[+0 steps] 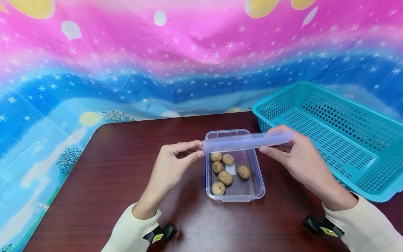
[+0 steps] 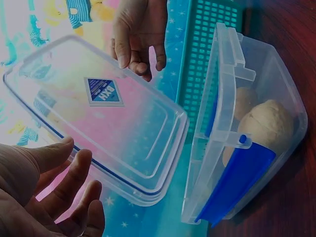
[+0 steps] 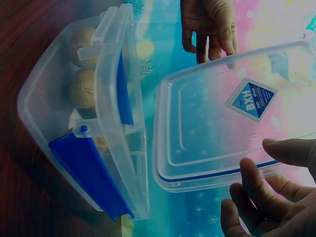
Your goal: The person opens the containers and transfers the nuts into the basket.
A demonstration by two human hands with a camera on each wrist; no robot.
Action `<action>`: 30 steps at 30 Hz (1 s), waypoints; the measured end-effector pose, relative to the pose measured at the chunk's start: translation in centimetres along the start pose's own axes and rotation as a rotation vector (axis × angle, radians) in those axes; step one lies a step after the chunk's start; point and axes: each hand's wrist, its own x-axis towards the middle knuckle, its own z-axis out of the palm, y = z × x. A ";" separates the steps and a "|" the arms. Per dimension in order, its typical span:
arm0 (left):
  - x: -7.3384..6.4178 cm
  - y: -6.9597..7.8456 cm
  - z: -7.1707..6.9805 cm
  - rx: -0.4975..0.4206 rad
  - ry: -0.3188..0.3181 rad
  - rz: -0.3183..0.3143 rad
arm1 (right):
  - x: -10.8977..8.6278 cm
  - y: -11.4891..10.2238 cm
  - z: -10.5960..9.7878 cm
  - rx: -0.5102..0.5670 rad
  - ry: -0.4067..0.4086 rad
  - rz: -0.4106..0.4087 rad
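Note:
A clear plastic lid is held tilted above the far part of a clear food container. My left hand pinches the lid's left edge between thumb and fingers. At the opposite edge, my right hand pinches it the same way. A blue label reading BXH shows on the lid in the right wrist view. Several walnuts lie in the container, mostly along its left side. Blue locking flaps hang down from the container's sides.
A teal perforated basket stands to the right, close by my right forearm. The dark wooden table extends left of the container. Behind the table hangs a patterned pink and blue cloth.

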 end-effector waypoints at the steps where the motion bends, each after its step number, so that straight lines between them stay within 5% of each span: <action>1: 0.0 -0.1 0.0 -0.001 -0.004 0.005 | 0.0 0.1 0.0 -0.005 0.004 -0.004; 10: -0.3 -0.9 0.2 -0.058 -0.029 -0.008 | -0.7 1.1 0.8 0.052 0.015 -0.105; 20: -0.3 -1.8 0.5 -0.061 -0.047 -0.038 | -0.9 1.5 1.6 0.137 0.006 -0.001; 30: 0.0 -2.8 1.1 -0.255 -0.095 -0.109 | -0.7 1.9 2.4 0.167 0.022 -0.056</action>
